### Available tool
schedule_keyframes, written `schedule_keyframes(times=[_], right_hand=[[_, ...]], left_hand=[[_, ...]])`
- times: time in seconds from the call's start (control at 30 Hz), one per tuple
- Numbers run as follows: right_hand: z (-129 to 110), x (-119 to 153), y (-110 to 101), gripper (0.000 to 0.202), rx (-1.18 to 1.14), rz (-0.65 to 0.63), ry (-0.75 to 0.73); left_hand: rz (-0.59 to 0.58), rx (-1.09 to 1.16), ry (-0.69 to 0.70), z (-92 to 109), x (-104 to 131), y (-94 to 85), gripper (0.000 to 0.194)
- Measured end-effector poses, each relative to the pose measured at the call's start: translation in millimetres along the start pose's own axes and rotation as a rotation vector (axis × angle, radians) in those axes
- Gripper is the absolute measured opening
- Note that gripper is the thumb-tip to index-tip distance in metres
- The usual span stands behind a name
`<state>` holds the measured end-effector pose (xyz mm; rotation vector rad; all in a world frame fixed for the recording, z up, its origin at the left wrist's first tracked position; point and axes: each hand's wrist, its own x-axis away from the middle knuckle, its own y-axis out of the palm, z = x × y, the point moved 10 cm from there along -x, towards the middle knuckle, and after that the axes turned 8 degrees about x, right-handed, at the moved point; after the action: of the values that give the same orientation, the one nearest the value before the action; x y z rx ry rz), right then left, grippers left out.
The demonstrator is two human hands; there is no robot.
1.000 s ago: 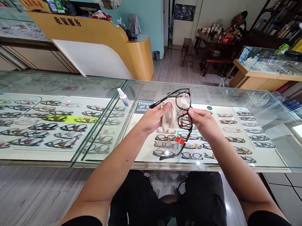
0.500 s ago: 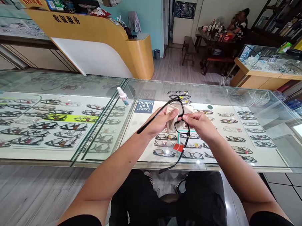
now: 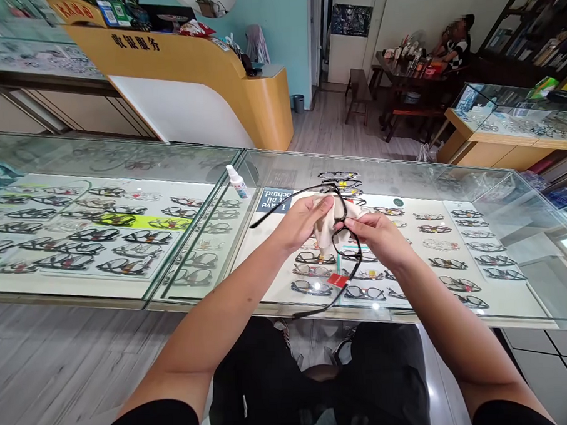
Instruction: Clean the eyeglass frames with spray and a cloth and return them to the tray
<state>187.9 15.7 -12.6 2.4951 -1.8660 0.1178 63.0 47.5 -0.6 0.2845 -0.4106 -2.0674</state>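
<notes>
Black-framed glasses (image 3: 359, 254) are held over the glass counter, their temples unfolded and a red tag (image 3: 338, 280) hanging at one of them. My left hand (image 3: 301, 223) pinches a pale cloth (image 3: 325, 228) around the upper lens, which the cloth partly hides. At the bridge, my right hand (image 3: 378, 233) grips the frame between thumb and fingers. A white spray bottle (image 3: 238, 182) stands on the counter, beyond my left hand and to its left.
Rows of glasses (image 3: 137, 236) lie inside the glass display case (image 3: 538, 289). Behind it are a yellow cashier desk (image 3: 267, 107), a wooden bench (image 3: 359, 91) and a second showcase (image 3: 478, 142). A person (image 3: 457, 45) sits at a dark table at the back right.
My left hand and the cloth have shifted slightly on the upper lens, and more cloth hangs down. The glasses have tilted a little. The whole view has moved slightly.
</notes>
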Motion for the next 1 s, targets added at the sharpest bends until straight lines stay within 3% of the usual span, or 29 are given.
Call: schedule_keyframes(times=[0.17, 0.57, 0.83, 1.0], right_hand=[[3.9, -2.0, -3.3, 0.042, -0.061, 0.006, 0.026], [2.0, -2.2, 0.5, 0.042, -0.011, -0.047, 0.030], [7.6, -2.3, 3.3, 0.042, -0.162, -0.056, 0.103], [9.7, 2.0, 10.2, 0.045, -0.154, -0.091, 0.146]], left_hand=[[-0.096, 0.050, -0.027, 2.4, 0.6, -2.1, 0.052], [0.105, 0.034, 0.006, -3.8, 0.6, -9.0, 0.059], [-0.043, -0.094, 0.024, 5.9, 3.3, -6.0, 0.049], [0.071, -0.144, 0.098, 9.1, 1.9, -11.1, 0.052]])
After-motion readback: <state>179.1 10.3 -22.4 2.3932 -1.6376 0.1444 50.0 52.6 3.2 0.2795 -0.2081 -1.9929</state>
